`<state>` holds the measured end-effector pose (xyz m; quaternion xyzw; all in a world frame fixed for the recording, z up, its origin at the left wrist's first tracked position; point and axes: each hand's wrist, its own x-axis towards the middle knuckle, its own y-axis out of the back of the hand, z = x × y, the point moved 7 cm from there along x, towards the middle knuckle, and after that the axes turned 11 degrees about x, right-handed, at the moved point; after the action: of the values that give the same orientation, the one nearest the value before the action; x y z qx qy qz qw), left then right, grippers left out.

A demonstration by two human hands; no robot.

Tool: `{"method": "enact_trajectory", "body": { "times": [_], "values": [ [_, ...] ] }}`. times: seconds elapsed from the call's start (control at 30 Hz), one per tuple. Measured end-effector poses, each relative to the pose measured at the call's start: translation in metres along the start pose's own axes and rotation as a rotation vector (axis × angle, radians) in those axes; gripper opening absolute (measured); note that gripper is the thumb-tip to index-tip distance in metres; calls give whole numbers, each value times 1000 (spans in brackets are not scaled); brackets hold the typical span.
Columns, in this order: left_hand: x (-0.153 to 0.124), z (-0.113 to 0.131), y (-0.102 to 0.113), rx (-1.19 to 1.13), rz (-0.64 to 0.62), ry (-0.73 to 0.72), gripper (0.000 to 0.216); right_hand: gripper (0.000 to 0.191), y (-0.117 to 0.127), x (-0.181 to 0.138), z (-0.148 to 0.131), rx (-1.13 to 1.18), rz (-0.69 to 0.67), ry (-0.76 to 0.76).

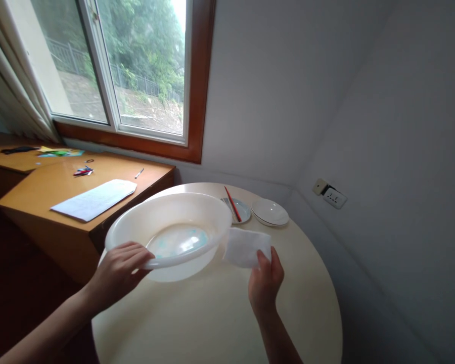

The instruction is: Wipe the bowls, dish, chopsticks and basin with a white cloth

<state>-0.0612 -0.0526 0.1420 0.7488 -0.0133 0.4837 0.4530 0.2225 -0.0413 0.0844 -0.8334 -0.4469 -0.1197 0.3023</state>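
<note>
A translucent white plastic basin (136, 222) is tilted over the round table, its open top partly facing me. My left hand (123, 268) grips the near left part of its rim, fingers over the edge and thumb below. To the right of the basin, my right hand (266, 283) pinches a white cloth or tissue (246, 247) between thumb and fingers. The far end of this sheet comes close to the basin's right side; whether they touch I cannot tell. Bluish patches show on the basin's bottom.
Behind the basin on the round table (220, 323) are a plate (244, 210) with red chopsticks (233, 205) and stacked white dishes (270, 211). A wooden desk (144, 174) at left holds papers (94, 199) and a pen (139, 173). A socket (334, 197) is on the wall.
</note>
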Motion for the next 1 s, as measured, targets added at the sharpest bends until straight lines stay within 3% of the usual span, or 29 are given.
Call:
{"method": "enact_trajectory", "body": {
  "times": [0.13,0.23,0.3,0.37,0.47,0.53,0.6,0.7,0.77,0.87,1.0],
  "values": [
    [5,-22,19,-35,75,179,11,19,5,20,-5,157,135,-46],
    [2,-39,24,-82,96,437,21,20,-1,31,-25,57,185,101],
    [-2,-46,26,-122,109,608,27,20,-19,32,-43,-98,140,277],
    [-2,-48,28,-155,115,732,31,14,-55,22,-60,-237,-34,510],
    [1,-46,28,-183,102,828,35,6,-128,-18,-72,-328,-567,839],
    [1,-46,26,-215,96,869,36,11,-157,-42,-73,-358,-718,942],
    [0,-46,23,-260,95,893,36,14,-175,-56,-75,-386,-782,983],
    [-6,-50,20,-303,110,914,34,17,-189,-57,-76,-418,-857,929],
    [-10,-52,21,-306,140,907,34,18,-192,-41,-78,-402,-877,825],
    [-12,-52,27,-299,195,857,34,16,-188,5,-76,-352,-803,566],
    [-15,-52,39,-298,251,827,36,21,-176,72,-45,-325,-665,156]
  ]
}}
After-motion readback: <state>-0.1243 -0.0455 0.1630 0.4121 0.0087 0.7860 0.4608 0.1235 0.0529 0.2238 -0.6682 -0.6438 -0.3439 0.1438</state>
